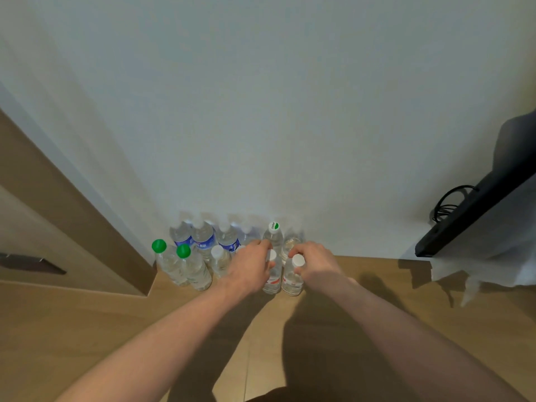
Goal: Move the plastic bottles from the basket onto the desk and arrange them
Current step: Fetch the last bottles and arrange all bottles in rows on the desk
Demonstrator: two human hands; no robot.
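Observation:
Several clear plastic bottles stand in two rows on the wooden desk (377, 300) against the white wall. My left hand (249, 268) grips a red-labelled white-capped bottle (272, 281) near its neck. My right hand (314, 264) grips the neighbouring red-labelled bottle (292, 281) just below its white cap. Both bottles stand upright at the right end of the front row. To the left are two green-capped bottles (171, 265) (194, 269) and a white-capped one (219, 264). Blue-labelled bottles (204, 239) line the back row. The basket is out of view.
A wooden cabinet side (72, 227) with a dark handle (32, 264) closes off the left. At the right a black monitor (475, 210) leans over the desk with a cable (448, 204) behind it and a white cloth (464, 274) beneath.

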